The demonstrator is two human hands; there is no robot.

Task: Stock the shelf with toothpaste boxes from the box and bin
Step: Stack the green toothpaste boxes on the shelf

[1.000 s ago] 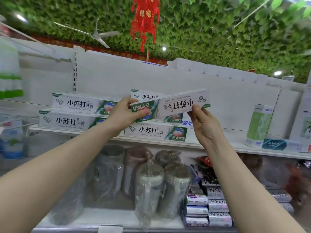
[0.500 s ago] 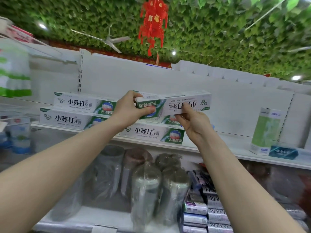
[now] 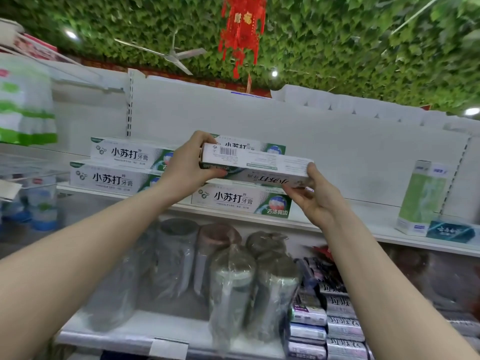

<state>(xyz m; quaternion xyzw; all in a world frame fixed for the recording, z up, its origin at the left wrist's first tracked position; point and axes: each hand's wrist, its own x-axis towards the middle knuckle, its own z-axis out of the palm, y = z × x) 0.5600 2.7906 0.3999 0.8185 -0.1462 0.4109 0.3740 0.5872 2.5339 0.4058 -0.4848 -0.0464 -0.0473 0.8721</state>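
Head view: the left hand (image 3: 189, 165) wraps its curled fingers and thumb round the left end of a toothpaste box (image 3: 257, 165). The right hand (image 3: 311, 196) pinches the right end, thumb on the near edge and fingers beneath. The box is held roughly level in the air, barcode side up, its printed front facing down and toward the camera. It sits just in front of the stacked boxes (image 3: 111, 179) on the shelf (image 3: 363, 229).

The stack fills the left and middle of the shelf, two layers high. One box lies directly below the held one and another shows behind its top edge. To the right of the stack the shelf runs bare along the white back panel (image 3: 350, 157) as far as an upright green carton (image 3: 420, 196) with a dark flat box (image 3: 452, 231) beside it.

The left hand hides the ends of the boxes behind it, and whether the held box touches the stack cannot be told. Both forearms are cut off by the lower edge of the picture. On the level below, wrapped flasks (image 3: 231, 287) and small packs (image 3: 342, 320) are blurred, their print unreadable.
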